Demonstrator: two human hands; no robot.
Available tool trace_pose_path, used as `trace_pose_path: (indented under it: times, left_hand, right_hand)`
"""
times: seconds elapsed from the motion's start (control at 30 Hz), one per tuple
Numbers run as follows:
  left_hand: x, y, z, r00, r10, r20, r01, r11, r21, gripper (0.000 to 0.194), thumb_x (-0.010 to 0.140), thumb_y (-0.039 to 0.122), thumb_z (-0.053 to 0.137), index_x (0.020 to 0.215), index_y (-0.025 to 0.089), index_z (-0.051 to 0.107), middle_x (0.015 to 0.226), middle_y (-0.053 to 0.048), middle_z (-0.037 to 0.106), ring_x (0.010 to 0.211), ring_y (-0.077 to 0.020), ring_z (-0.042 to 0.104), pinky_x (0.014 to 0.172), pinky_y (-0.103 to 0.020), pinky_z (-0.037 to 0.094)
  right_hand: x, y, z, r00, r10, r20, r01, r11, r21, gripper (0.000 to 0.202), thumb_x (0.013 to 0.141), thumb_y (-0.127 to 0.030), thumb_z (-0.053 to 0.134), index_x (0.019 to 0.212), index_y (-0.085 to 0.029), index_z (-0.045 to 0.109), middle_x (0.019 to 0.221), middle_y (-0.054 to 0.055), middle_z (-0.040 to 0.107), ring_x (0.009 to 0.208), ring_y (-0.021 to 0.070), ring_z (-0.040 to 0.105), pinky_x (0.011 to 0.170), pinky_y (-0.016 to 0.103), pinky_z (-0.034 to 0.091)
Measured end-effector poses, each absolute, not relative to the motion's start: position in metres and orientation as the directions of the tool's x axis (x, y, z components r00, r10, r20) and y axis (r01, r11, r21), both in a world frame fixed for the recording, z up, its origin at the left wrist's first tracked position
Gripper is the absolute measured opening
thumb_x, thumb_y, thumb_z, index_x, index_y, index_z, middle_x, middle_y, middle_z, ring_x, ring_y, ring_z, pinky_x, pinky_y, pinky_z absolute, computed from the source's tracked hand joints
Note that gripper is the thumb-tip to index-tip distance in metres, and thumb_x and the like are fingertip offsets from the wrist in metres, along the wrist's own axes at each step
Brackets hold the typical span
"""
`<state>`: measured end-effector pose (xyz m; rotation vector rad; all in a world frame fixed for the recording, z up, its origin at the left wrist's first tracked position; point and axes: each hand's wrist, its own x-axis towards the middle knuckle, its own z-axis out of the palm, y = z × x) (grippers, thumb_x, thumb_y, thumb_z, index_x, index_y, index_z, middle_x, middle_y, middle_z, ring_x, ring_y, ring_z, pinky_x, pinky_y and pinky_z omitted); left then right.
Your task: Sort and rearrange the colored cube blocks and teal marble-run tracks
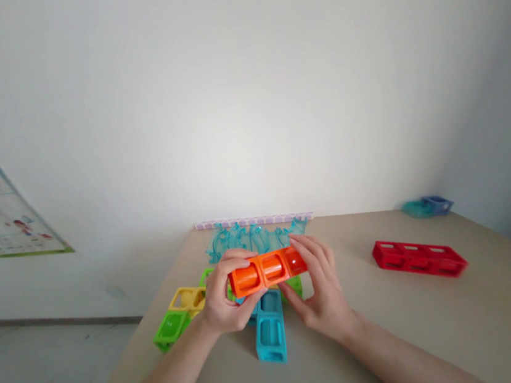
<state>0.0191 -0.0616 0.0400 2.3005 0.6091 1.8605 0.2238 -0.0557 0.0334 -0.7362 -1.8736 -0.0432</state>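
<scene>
Between both hands an orange toy block piece (273,267), a row of open-sided cubes, is held up a little above the table. My left hand (231,297) grips its left end, thumb below and fingers on top. At the right end my right hand (316,283) closes on it the same way, hiding part of that end. Beneath them lies a blue block piece (270,332), its far part covered by the orange one. Left of my left hand are a yellow block (187,298) and a green block (172,327), which touch each other.
Clear teal curved pieces (256,238) lie along the back of the table (335,231), by a purple-patterned strip (254,221) at the wall. A red block row (417,258) lies to the right. In the far right corner sits a small dark blue container (436,204).
</scene>
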Motion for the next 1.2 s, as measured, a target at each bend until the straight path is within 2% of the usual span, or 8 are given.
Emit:
trace_pose_path:
  times: [0.13, 0.3, 0.57, 0.7, 0.8, 0.9, 1.1, 1.2]
  left_hand:
    - [0.02, -0.061, 0.039, 0.284, 0.383, 0.879, 0.274, -0.911, 0.308, 0.053, 0.069, 0.01, 0.074, 0.115, 0.019, 0.051, 0.109, -0.014, 0.061, 0.103, -0.0269, 0.061, 0.087, -0.045, 0.052]
    - [0.019, -0.061, 0.04, 0.311, 0.387, 0.868, 0.302, -0.906, 0.296, 0.052, 0.071, 0.015, 0.076, 0.117, 0.019, 0.05, 0.11, -0.013, 0.061, 0.102, -0.0256, 0.061, 0.086, -0.042, 0.053]
    - [0.018, -0.059, 0.035, 0.323, 0.409, 0.854, 0.354, -0.889, 0.292, 0.058, 0.071, 0.018, 0.078, 0.121, 0.019, 0.049, 0.112, -0.012, 0.06, 0.105, -0.0249, 0.06, 0.088, -0.038, 0.053]
    - [0.017, -0.058, 0.031, 0.318, 0.431, 0.844, 0.387, -0.872, 0.3, 0.065, 0.07, 0.021, 0.08, 0.126, 0.021, 0.047, 0.113, -0.011, 0.06, 0.109, -0.025, 0.059, 0.093, -0.038, 0.052]
    - [0.018, -0.059, 0.029, 0.289, 0.525, 0.801, 0.408, -0.824, 0.392, 0.071, 0.072, 0.023, 0.078, 0.132, 0.022, 0.042, 0.121, -0.012, 0.058, 0.112, -0.0259, 0.058, 0.093, -0.039, 0.053]
    - [0.02, -0.06, 0.031, 0.278, 0.586, 0.761, 0.38, -0.795, 0.474, 0.065, 0.078, 0.02, 0.07, 0.135, 0.023, 0.039, 0.125, -0.013, 0.055, 0.114, -0.0253, 0.058, 0.088, -0.037, 0.055]
    - [0.022, -0.06, 0.034, 0.283, 0.601, 0.748, 0.412, -0.78, 0.471, 0.054, 0.081, 0.015, 0.061, 0.131, 0.022, 0.042, 0.12, -0.012, 0.058, 0.11, -0.0238, 0.058, 0.086, -0.037, 0.054]
    - [0.021, -0.06, 0.033, 0.285, 0.603, 0.745, 0.429, -0.775, 0.464, 0.052, 0.081, 0.013, 0.06, 0.129, 0.022, 0.044, 0.118, -0.012, 0.059, 0.107, -0.0233, 0.058, 0.086, -0.037, 0.053]
  right_hand:
    - [0.223, -0.06, 0.037, -0.386, 0.412, 0.826, 0.52, 0.836, -0.174, 0.064, 0.08, -0.019, 0.058, 0.14, -0.021, 0.038, 0.129, 0.013, 0.056, 0.122, 0.0308, 0.047, 0.105, 0.057, 0.028]
    - [0.223, -0.062, 0.043, -0.465, 0.37, 0.804, 0.523, 0.848, -0.088, 0.056, 0.083, -0.015, 0.054, 0.137, -0.023, 0.043, 0.123, 0.01, 0.061, 0.115, 0.0263, 0.054, 0.11, 0.058, 0.019]
    - [0.221, -0.063, 0.045, -0.528, 0.375, 0.762, 0.537, 0.842, -0.043, 0.056, 0.086, -0.013, 0.05, 0.141, -0.019, 0.04, 0.126, 0.013, 0.058, 0.117, 0.0273, 0.051, 0.109, 0.059, 0.023]
    - [0.222, -0.06, 0.041, -0.552, 0.372, 0.747, 0.51, 0.859, -0.05, 0.059, 0.086, -0.008, 0.044, 0.144, -0.018, 0.036, 0.123, 0.015, 0.057, 0.115, 0.0274, 0.051, 0.103, 0.055, 0.035]
    - [0.231, -0.057, 0.042, -0.541, 0.418, 0.729, 0.549, 0.833, -0.07, 0.062, 0.086, -0.005, 0.041, 0.146, -0.018, 0.032, 0.123, 0.016, 0.055, 0.112, 0.0285, 0.051, 0.096, 0.051, 0.044]
    - [0.259, -0.055, 0.046, -0.528, 0.509, 0.68, 0.66, 0.75, -0.048, 0.062, 0.085, -0.003, 0.041, 0.145, -0.017, 0.032, 0.126, 0.017, 0.053, 0.114, 0.0295, 0.051, 0.093, 0.048, 0.047]
    - [0.371, -0.054, 0.033, -0.541, 0.658, 0.524, 0.819, 0.554, 0.149, 0.056, 0.079, -0.001, 0.041, 0.131, -0.017, 0.053, 0.12, 0.015, 0.061, 0.11, 0.0294, 0.058, 0.091, 0.046, 0.05]
    - [0.426, -0.058, 0.015, -0.522, 0.699, 0.489, 0.846, 0.495, 0.195, 0.051, 0.078, -0.007, 0.045, 0.126, -0.017, 0.058, 0.12, 0.015, 0.063, 0.107, 0.0297, 0.06, 0.089, 0.044, 0.052]
